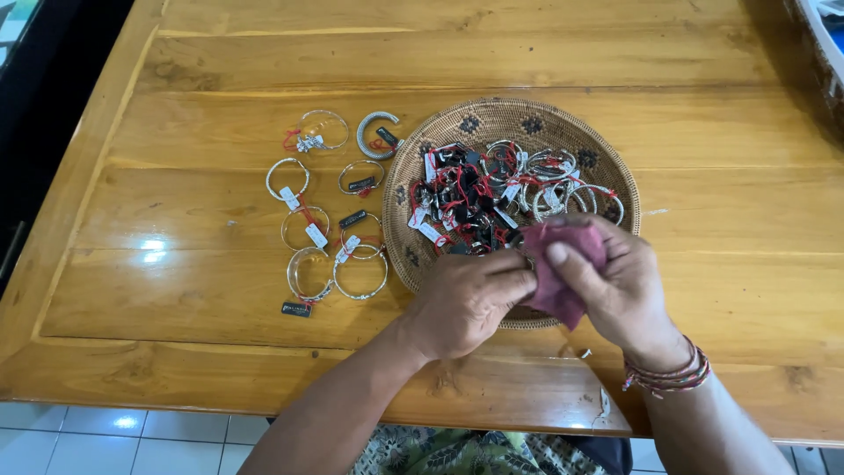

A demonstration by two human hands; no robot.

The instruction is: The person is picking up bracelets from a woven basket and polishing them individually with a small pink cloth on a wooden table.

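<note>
Polishing cloth [563, 277], dull red-pink, crumpled and folded over on itself, held over the near rim of the woven basket [492, 119]. Right hand [615, 281] clenched around the cloth, thumb pressed on top of the fold. Left hand [470, 299] pinches something small against the cloth's left edge; the item itself is hidden by fingers, so cannot tell what it is. String bracelets [673, 374] on the right wrist, several strands, count unclear.

One basket, round, shallow, tan weave with dark motifs around the wall. Inside it a heap of silver bangles [563, 189] tangled with red threads and small black and white tags; too many and too overlapped to count.

Left of the basket, laid out singly on the wooden table [220, 70]: eight silver bangles [330, 211], each tagged. Nearest pair lies touching; the farthest two include one wide open cuff [376, 135] just beside the basket rim.

One table, honey-coloured planks, glossy. White tiled floor [114, 440] shows below its near edge.
</note>
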